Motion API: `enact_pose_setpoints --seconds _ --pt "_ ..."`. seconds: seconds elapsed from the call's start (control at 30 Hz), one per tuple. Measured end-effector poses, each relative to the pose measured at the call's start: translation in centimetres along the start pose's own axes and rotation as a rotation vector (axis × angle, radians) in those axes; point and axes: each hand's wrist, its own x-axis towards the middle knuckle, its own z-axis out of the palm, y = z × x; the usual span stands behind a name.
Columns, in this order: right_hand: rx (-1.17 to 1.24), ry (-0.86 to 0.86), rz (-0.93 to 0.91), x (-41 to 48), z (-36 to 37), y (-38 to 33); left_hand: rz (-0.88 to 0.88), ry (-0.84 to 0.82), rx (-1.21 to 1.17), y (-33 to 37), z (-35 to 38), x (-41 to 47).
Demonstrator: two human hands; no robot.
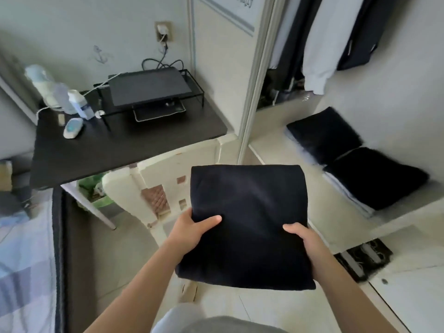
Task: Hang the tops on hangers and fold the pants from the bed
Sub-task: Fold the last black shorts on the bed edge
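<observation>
I hold a folded black pair of pants (247, 219) flat in front of me, above the floor. My left hand (192, 228) grips its left edge with the thumb on top. My right hand (305, 241) grips its right edge the same way. To the right, on a wardrobe shelf (288, 150), lie two stacks of folded dark clothes (324, 134) (374, 179). Above them, dark and white tops (319, 44) hang in the open wardrobe. The bed (21, 260) with a checked cover shows at the left edge.
A black desk (120, 145) stands ahead on the left with a laptop on a wire stand (146, 88), bottles (79, 104) and cables. A white plastic chair (149, 186) stands under it. A wardrobe door frame (257, 80) rises ahead. A dark box (362, 258) sits low right.
</observation>
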Motion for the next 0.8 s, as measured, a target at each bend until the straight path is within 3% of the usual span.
enact_pose_setpoints --seconds 0.4,0.63,0.8 --pt "0.395 0.416 -0.121 7.7 -1.7 -9.0 0.164 -0.445 0.327 16.2 9.5 22.1" --pt "0.538 0.538 -0.145 10.7 -3.6 -11.3 0.182 -0.638 0.426 19.7 16.4 28.8" --pt "0.586 0.588 -0.211 14.2 -6.9 -13.2 0.196 -0.655 0.471 21.3 22.1 32.5"
